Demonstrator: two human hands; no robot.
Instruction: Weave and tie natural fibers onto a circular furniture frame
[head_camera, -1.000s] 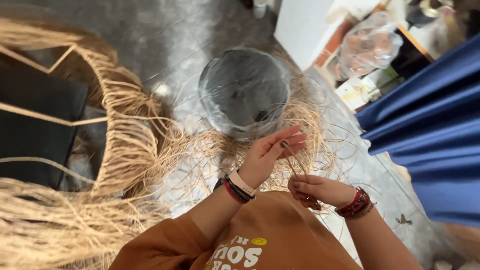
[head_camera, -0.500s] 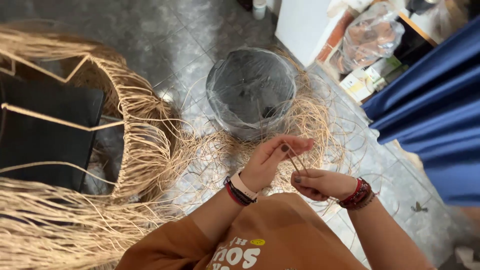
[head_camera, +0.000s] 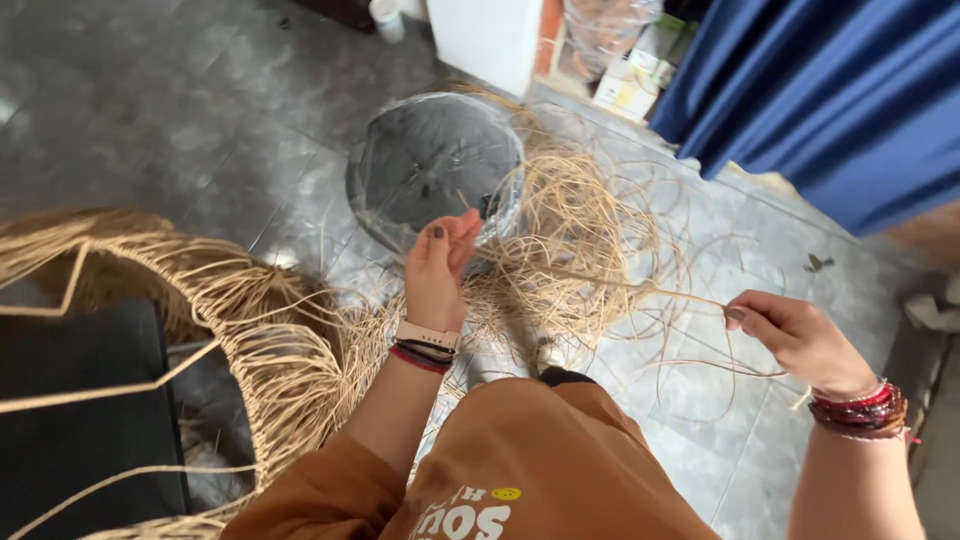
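A grey tiled floor (head_camera: 200, 130) carried everything. At its left edge stood a big woven straw frame (head_camera: 230, 330), fringe hanging loose. Near the floor's far middle sat a round black basin (head_camera: 430, 160), with a tangled heap of straw (head_camera: 570, 240) just beside it. The left hand (head_camera: 437, 270) was raised, fingers closed on one end of a straw strand (head_camera: 640, 285). The right hand (head_camera: 795, 335) pinched the strand's other end, drawn out toward the right edge.
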